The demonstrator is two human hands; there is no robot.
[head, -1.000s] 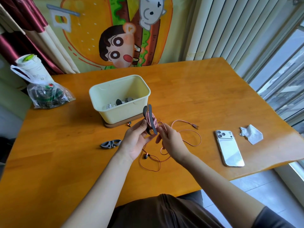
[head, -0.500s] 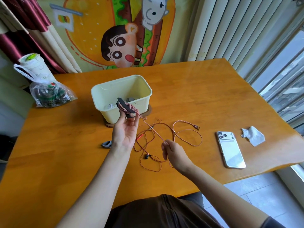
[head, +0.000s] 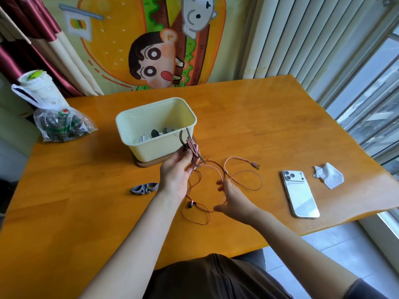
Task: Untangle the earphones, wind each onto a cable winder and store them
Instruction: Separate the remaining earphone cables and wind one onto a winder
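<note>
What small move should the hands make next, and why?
Probably the right hand should carry the loose pink cable by its fingers for another turn around the winder that the left hand holds: much cable, with an earbud, lies unwound on the table.

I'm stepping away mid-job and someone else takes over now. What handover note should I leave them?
Left hand grips the cable winder, partly wound.
Right hand is at the loose pink cable; fingers blurred, grip unclear.
Earbud and plug ends lie on the table.
Cream bin already holds a few winders; a spare grey winder lies beside the left wrist.
Left to do: wind the remainder, then drop it in the bin.
</note>
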